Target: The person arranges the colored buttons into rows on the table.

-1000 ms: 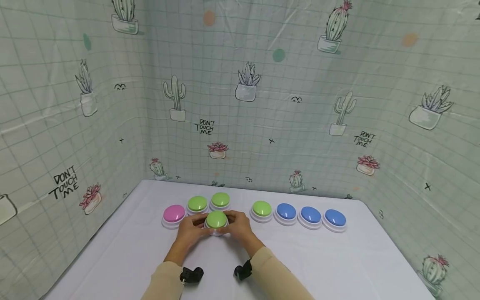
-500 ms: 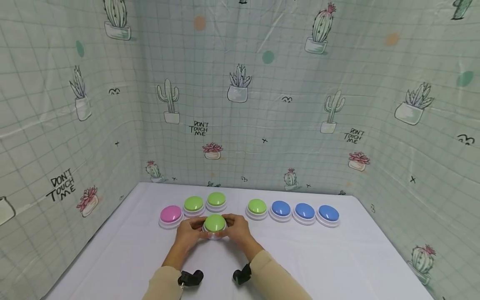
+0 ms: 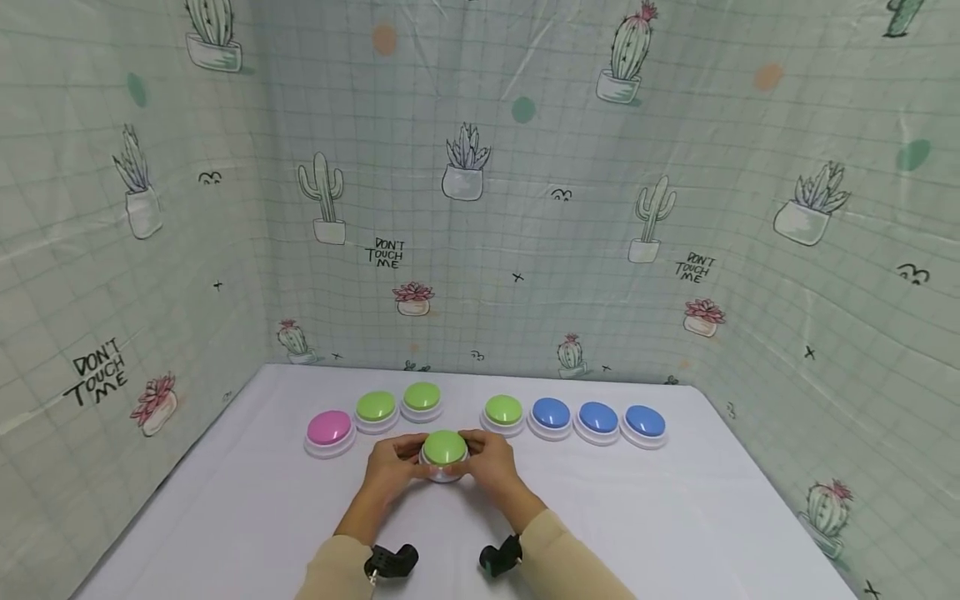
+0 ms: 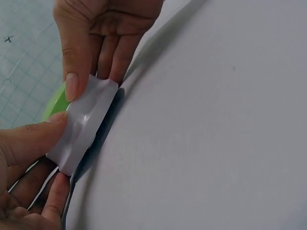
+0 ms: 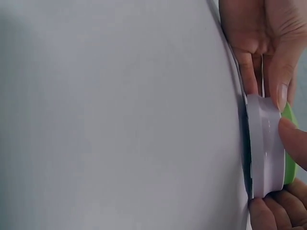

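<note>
A green dome push button point(image 3: 444, 448) with a white base is held between both hands near the middle of the white table. On its left side my left hand point(image 3: 390, 468) grips the base, with the thumb at the front and fingers behind. My right hand point(image 3: 491, 463) grips the opposite side in the same way. Both thumbs press on the white rim point(image 4: 88, 115) in the left wrist view. A dark shadow runs under the base point(image 5: 266, 148) in the right wrist view; whether it touches the table cannot be told.
Behind my left hand stand a pink button point(image 3: 329, 427) and two green buttons point(image 3: 376, 406) point(image 3: 422, 396). Farther right, a green button point(image 3: 503, 409) is in line with three blue buttons point(image 3: 551, 412). A cactus-print cloth point(image 3: 480, 233) encloses the table point(image 3: 675, 517) at the back and sides.
Both hands have carried the held green button to the right and slightly nearer, relative to the other buttons. The head view has shifted a little; the other buttons stay in their places.
</note>
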Demonstrator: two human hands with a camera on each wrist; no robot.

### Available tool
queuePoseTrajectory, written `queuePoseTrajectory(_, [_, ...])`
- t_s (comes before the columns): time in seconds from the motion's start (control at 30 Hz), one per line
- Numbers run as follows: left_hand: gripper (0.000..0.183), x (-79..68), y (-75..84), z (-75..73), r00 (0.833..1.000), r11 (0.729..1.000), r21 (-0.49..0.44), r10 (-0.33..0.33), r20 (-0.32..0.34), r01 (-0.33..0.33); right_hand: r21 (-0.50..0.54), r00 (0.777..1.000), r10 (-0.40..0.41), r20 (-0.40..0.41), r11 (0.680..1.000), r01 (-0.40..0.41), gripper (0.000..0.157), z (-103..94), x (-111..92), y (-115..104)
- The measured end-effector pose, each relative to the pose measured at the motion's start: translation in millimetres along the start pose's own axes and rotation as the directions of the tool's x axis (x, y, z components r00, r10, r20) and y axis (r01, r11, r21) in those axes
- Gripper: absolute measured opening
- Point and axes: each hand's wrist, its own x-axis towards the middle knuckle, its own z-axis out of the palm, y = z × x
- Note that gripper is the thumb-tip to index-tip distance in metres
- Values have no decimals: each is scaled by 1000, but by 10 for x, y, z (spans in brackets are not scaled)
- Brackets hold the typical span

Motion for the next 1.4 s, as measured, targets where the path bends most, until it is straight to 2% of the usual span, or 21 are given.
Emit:
queuePoseTrajectory(0.2, [59,7,58,243,999,1000,-9,11,41,-11,4,1000,-8,-25,1000,8,65,-250,-67,46])
queuePoseTrajectory(0.4, [60,-1,81,458,998,999,-33,-5,65,7,19,999,6,-52,1000,-5,64,-453,-119,117])
queuePoseTrajectory(0.9, [59,4,112,834,994,999,-27,22,109,-19,-13,996,4,-93,1000,-5,67,-808,-216,218])
queuePoseTrajectory(1.4, [58,-1,150,956,994,1000,31,-2,112,-1,11,994,29,-103,1000,-28,67,-907,-230,290])
